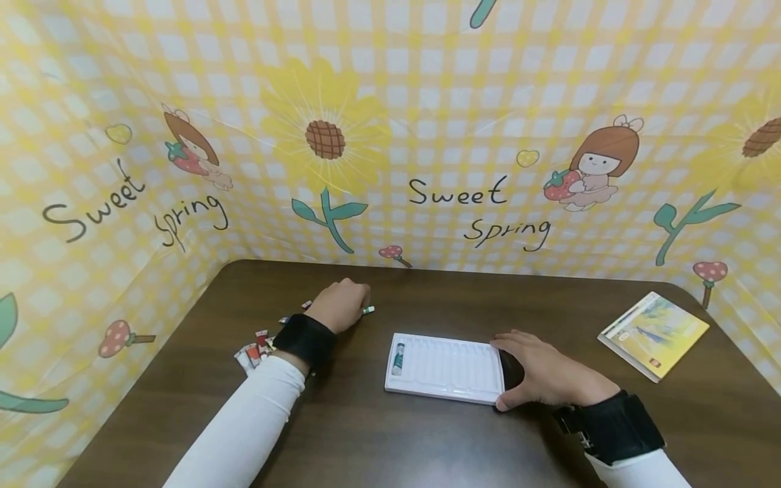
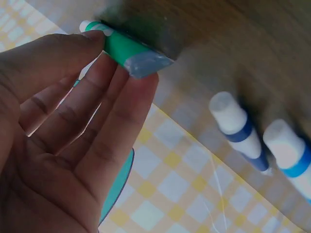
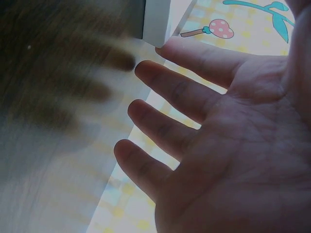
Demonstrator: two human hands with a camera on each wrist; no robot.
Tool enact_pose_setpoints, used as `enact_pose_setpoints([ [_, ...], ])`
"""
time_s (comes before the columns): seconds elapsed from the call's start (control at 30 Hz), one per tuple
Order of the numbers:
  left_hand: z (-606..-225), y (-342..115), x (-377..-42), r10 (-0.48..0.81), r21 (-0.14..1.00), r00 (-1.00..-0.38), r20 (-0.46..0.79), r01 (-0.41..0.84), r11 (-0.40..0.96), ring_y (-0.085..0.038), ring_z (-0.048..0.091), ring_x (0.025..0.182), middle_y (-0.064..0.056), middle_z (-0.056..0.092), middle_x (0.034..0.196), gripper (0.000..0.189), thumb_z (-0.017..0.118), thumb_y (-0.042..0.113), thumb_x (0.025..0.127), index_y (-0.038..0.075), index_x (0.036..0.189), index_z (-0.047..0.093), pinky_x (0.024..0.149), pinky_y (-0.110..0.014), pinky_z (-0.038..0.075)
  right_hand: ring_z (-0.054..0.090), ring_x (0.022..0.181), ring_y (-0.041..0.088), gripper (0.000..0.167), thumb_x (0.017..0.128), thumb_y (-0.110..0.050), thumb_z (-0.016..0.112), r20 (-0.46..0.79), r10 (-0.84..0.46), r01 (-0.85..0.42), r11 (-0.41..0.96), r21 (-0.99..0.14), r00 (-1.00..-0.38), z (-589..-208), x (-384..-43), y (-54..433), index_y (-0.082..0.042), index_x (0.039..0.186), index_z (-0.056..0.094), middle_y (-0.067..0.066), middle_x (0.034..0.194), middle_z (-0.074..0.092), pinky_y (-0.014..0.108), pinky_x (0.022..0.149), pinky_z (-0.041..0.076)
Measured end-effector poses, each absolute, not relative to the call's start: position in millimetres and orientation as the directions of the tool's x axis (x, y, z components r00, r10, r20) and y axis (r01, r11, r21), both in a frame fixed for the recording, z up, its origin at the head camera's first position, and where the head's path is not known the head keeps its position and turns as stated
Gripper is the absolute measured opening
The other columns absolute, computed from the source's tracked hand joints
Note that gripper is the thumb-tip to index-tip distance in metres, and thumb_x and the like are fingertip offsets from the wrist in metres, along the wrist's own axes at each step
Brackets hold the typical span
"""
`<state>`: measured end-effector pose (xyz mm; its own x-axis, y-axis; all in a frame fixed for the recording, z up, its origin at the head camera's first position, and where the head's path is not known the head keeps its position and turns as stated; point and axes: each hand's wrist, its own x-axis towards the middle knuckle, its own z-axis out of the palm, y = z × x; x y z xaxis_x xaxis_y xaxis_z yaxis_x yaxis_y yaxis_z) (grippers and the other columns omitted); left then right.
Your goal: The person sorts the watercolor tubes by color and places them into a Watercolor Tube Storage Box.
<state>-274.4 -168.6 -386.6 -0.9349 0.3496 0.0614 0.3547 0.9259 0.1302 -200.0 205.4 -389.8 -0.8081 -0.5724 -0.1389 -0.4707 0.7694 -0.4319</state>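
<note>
Above the table toward the back left, my left hand (image 1: 343, 305) pinches a small green paint tube (image 2: 127, 51) between thumb and fingers. Its white cap points away, and the flat crimped end shows silver-grey. Two paint tubes with white caps, one dark blue (image 2: 240, 131) and one lighter blue (image 2: 291, 155), lie beside that hand. My right hand (image 1: 539, 369) spans the right end of a white plastic tray (image 1: 451, 369), thumb at the near corner and index fingertip at the far one; the other fingers (image 3: 165, 124) extend past it. One green-labelled tube (image 1: 398, 359) lies in the tray's leftmost slot.
More paint tubes (image 1: 252, 354), some red and orange, lie left of my left wrist, partly behind it. A yellow printed box (image 1: 659, 332) sits at the right on the brown table (image 1: 366, 440). Yellow checked cloth (image 1: 403, 122) hangs behind and at the sides.
</note>
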Motion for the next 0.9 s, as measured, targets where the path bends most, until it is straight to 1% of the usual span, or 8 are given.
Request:
enact_pose_setpoints([
  [0.1, -388.1, -166.9, -273.1, 0.340, 0.146, -0.939, 0.049, 0.344, 0.928, -0.019, 0.063, 0.073, -0.006, 0.071, 0.085, 0.007, 0.069, 0.004, 0.096, 0.009, 0.091, 0.071, 0.068, -0.036, 0.054, 0.037, 0.149, 0.054, 0.098, 0.072, -0.045, 0.095, -0.143, -0.571, -0.462, 0.767, -0.445, -0.809, -390.7, -198.0, 206.4, 0.000, 0.148, 0.055, 0.027, 0.157, 0.049, 0.072, 0.114, 0.036],
  [0.3, -386.9, -166.7, -272.6, 0.321, 0.151, -0.946, 0.040, 0.323, 0.934, -0.021, 0.065, 0.075, -0.008, 0.073, 0.088, 0.006, 0.071, 0.003, 0.095, 0.007, 0.094, 0.076, 0.072, -0.038, 0.057, 0.037, 0.150, 0.053, 0.098, 0.072, -0.045, 0.094, -0.152, -0.562, -0.447, 0.770, -0.455, -0.813, -391.6, -197.3, 206.4, 0.000, 0.149, 0.054, 0.025, 0.158, 0.048, 0.072, 0.115, 0.035],
  [0.5, -385.8, -168.1, -275.7, 0.305, 0.138, -0.950, 0.071, 0.312, 0.940, -0.026, 0.071, 0.078, -0.009, 0.076, 0.087, 0.011, 0.073, 0.002, 0.093, 0.007, 0.084, 0.077, 0.072, -0.043, 0.059, 0.038, 0.149, 0.053, 0.098, 0.071, -0.045, 0.095, -0.143, -0.558, -0.450, 0.774, -0.445, -0.818, -390.1, -199.1, 205.2, -0.001, 0.149, 0.055, 0.024, 0.157, 0.049, 0.071, 0.115, 0.036],
  [0.67, -386.4, -167.0, -278.3, 0.281, 0.142, -0.957, 0.075, 0.289, 0.947, -0.026, 0.071, 0.075, -0.009, 0.076, 0.084, 0.020, 0.071, 0.002, 0.094, 0.009, 0.076, 0.075, 0.069, -0.043, 0.058, 0.039, 0.148, 0.053, 0.097, 0.071, -0.043, 0.095, -0.135, -0.563, -0.460, 0.771, -0.440, -0.815, -389.6, -198.8, 205.4, -0.001, 0.148, 0.055, 0.024, 0.156, 0.051, 0.071, 0.114, 0.037],
  [0.8, -387.7, -166.4, -278.8, 0.251, 0.154, -0.963, 0.099, 0.264, 0.952, -0.028, 0.071, 0.074, -0.010, 0.074, 0.082, 0.018, 0.072, 0.002, 0.092, 0.008, 0.075, 0.073, 0.068, -0.044, 0.057, 0.039, 0.148, 0.053, 0.096, 0.071, -0.043, 0.095, -0.132, -0.561, -0.462, 0.774, -0.434, -0.817, -389.4, -198.9, 205.6, -0.001, 0.148, 0.055, 0.024, 0.156, 0.051, 0.071, 0.114, 0.037],
  [0.9, -388.4, -165.6, -278.5, 0.225, 0.175, -0.968, 0.112, 0.242, 0.954, -0.029, 0.072, 0.075, -0.011, 0.074, 0.083, 0.014, 0.074, 0.004, 0.091, 0.008, 0.078, 0.073, 0.069, -0.044, 0.058, 0.039, 0.148, 0.053, 0.096, 0.071, -0.043, 0.096, -0.126, -0.563, -0.467, 0.773, -0.430, -0.817, -389.0, -199.0, 205.5, -0.001, 0.147, 0.056, 0.024, 0.155, 0.051, 0.071, 0.114, 0.037],
])
